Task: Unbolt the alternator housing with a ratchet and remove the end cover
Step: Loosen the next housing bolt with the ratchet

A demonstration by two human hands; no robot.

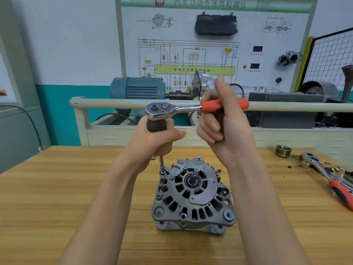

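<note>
A grey alternator (193,196) stands on the wooden table (57,188), shaft end up, with its slotted end cover on top. A ratchet (172,109) with an orange handle sits level above it on a black-handled extension. The extension's thin steel shaft (162,165) runs down to a bolt at the housing's upper left edge. My left hand (156,138) grips the black handle just under the ratchet head. My right hand (223,127) holds the orange handle, fingers curled round it, thumb pointing up.
A second ratchet (328,176) with a red handle and loose small parts lie at the table's right edge, beside a grooved pulley (283,150). Behind the table stands a test bench with a rail, a blue motor (137,88) and a wiring diagram board.
</note>
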